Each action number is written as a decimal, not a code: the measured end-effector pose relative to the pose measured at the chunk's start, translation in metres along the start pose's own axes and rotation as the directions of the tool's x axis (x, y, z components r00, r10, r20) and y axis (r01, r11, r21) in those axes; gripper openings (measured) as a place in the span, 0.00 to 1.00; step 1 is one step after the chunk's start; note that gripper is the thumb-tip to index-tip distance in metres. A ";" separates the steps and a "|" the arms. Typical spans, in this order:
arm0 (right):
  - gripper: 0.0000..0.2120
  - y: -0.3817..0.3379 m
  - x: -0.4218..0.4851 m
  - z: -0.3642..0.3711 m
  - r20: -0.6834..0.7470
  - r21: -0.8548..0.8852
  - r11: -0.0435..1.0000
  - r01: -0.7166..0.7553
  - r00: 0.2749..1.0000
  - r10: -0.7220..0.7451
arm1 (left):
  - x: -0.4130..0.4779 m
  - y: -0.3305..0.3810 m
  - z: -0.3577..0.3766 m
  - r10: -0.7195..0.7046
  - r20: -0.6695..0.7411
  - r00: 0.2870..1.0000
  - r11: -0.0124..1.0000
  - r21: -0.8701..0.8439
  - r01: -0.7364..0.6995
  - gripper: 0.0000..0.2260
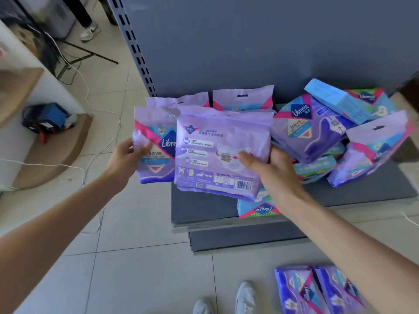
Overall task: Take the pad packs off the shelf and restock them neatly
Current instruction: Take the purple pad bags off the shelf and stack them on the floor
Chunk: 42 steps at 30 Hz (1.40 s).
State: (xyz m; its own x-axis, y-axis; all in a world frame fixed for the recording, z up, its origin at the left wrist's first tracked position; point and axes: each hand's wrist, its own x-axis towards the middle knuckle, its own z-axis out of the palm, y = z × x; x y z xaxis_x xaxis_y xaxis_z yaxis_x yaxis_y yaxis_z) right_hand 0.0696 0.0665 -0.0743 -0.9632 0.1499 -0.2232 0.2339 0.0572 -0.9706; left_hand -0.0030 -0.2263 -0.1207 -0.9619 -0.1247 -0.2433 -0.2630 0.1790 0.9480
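My left hand [127,157] grips the left edge of a purple Libresse pad pack [152,152] held upright, front side out. My right hand [269,171] pinches a second purple pack [210,155] by its right edge, back side with the barcode facing me. Both packs hover over the left front of the grey shelf [199,207]. Behind them stand two more purple packs [242,98]. A loose heap of purple and blue packs [317,130] lies on the shelf's right half. A blue pack [256,208] lies flat near the shelf's front edge.
Two purple packs [317,291] lie on the tiled floor at bottom right, beside my shoes [244,298]. A slotted shelf upright [133,46] and grey back panel rise behind. Cables, a blue device [47,118] and a cardboard piece sit on the floor at left.
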 end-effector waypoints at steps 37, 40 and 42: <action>0.23 0.264 -0.296 -0.473 -0.652 0.660 0.751 0.003 0.501 0.570 | -0.310 -0.060 0.655 -0.446 0.865 0.229 0.839 0.493 -0.229 0.41; 0.32 0.314 -0.274 -0.466 -0.618 0.705 0.708 -0.048 0.448 0.646 | -0.293 -0.108 0.673 -0.499 0.838 0.219 0.786 0.545 -0.291 0.44; 0.36 0.346 -0.258 -0.457 -0.589 0.745 0.666 -0.050 0.421 0.690 | -0.284 -0.133 0.677 -0.535 0.808 0.245 0.742 0.589 -0.320 0.48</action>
State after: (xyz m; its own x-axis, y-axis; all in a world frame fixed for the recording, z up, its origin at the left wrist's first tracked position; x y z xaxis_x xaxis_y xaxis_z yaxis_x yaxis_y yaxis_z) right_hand 0.4601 0.4990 -0.3116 -0.1656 0.6836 -0.7108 0.1051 -0.7044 -0.7019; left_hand 0.2547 0.4461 -0.3170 -0.1553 0.6624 -0.7329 0.0686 0.7473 0.6609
